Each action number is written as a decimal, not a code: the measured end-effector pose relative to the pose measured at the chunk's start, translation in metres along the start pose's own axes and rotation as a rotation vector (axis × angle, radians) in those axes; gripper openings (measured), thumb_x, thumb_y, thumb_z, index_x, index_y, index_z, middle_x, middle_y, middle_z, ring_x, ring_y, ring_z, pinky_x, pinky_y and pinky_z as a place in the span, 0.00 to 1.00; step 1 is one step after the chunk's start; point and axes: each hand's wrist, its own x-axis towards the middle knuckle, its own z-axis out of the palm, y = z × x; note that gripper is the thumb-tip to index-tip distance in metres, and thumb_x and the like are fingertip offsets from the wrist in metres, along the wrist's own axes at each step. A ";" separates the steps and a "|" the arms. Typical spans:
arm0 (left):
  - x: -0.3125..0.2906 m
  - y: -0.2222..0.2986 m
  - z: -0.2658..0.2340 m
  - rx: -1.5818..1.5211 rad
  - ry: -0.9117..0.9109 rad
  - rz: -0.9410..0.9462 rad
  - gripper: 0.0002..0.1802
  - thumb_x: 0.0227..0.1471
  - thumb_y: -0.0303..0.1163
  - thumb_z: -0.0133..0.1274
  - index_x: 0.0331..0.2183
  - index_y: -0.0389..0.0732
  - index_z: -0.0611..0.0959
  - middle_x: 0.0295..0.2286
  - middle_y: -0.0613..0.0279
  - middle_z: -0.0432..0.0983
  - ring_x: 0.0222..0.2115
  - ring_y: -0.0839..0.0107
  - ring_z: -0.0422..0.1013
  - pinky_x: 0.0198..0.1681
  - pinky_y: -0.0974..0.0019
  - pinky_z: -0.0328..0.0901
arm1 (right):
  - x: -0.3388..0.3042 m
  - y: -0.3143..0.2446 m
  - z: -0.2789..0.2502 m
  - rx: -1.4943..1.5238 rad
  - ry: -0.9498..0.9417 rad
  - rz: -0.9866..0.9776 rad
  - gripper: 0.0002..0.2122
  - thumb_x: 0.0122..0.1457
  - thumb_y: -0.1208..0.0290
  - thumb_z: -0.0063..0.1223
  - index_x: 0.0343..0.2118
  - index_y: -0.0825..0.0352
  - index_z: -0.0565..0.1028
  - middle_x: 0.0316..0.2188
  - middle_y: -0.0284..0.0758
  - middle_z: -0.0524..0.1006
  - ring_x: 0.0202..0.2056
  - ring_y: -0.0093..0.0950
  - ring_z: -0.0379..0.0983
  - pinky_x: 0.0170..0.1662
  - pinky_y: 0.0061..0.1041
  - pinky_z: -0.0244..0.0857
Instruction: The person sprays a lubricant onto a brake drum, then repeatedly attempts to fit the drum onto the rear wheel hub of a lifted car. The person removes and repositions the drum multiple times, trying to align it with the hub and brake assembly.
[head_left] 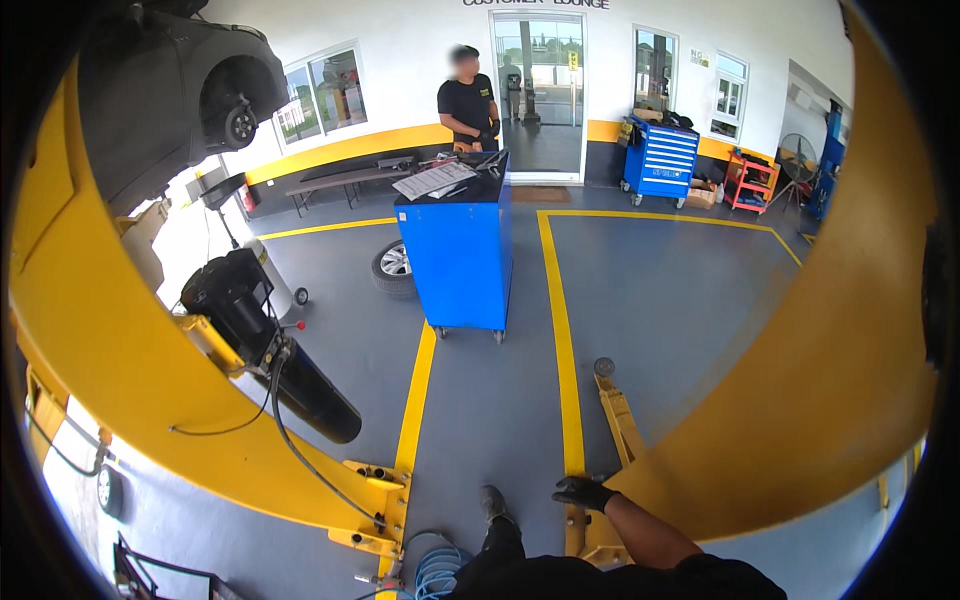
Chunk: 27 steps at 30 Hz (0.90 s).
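Observation:
My right hand (585, 493), in a black glove, reaches out at the lower right beside the base of a yellow lift post (760, 440). Its fingers are stretched out, and I see nothing held in them. My left hand is out of view. Close to my foot, a coiled blue air hose (437, 570) lies on the floor by the other yellow lift post (130, 400). A yellow lift arm (620, 415) extends along the floor just beyond my right hand.
Ahead stands a blue wheeled tool cabinet (458, 265) with papers (435, 180) on top; a person (467, 105) is behind it. A wheel (393, 262) lies to its left. A black motor unit (235, 295) hangs on the left post. A dark car (170, 90) is raised at upper left.

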 end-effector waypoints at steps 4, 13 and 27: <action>0.086 0.127 -0.083 -0.153 0.018 0.019 0.36 0.57 0.64 0.55 0.50 0.41 0.81 0.49 0.40 0.77 0.50 0.47 0.76 0.48 0.53 0.74 | 0.084 0.046 -0.059 -0.383 0.165 -0.008 0.32 0.63 0.41 0.56 0.60 0.62 0.76 0.54 0.46 0.80 0.57 0.44 0.76 0.61 0.39 0.67; 0.262 0.450 -0.288 -0.346 0.053 0.042 0.39 0.57 0.56 0.63 0.61 0.43 0.75 0.58 0.41 0.71 0.58 0.49 0.72 0.50 0.59 0.76 | 0.125 0.156 -0.196 0.291 0.453 0.581 0.20 0.62 0.49 0.58 0.35 0.66 0.84 0.31 0.39 0.85 0.32 0.35 0.82 0.40 0.37 0.73; 0.022 1.151 -0.368 -0.062 0.282 1.897 0.41 0.57 0.45 0.65 0.64 0.35 0.70 0.58 0.45 0.71 0.57 0.54 0.71 0.60 0.55 0.68 | 0.384 0.137 -0.514 -0.032 0.761 -0.049 0.19 0.67 0.54 0.57 0.52 0.64 0.79 0.47 0.43 0.82 0.47 0.38 0.79 0.51 0.35 0.72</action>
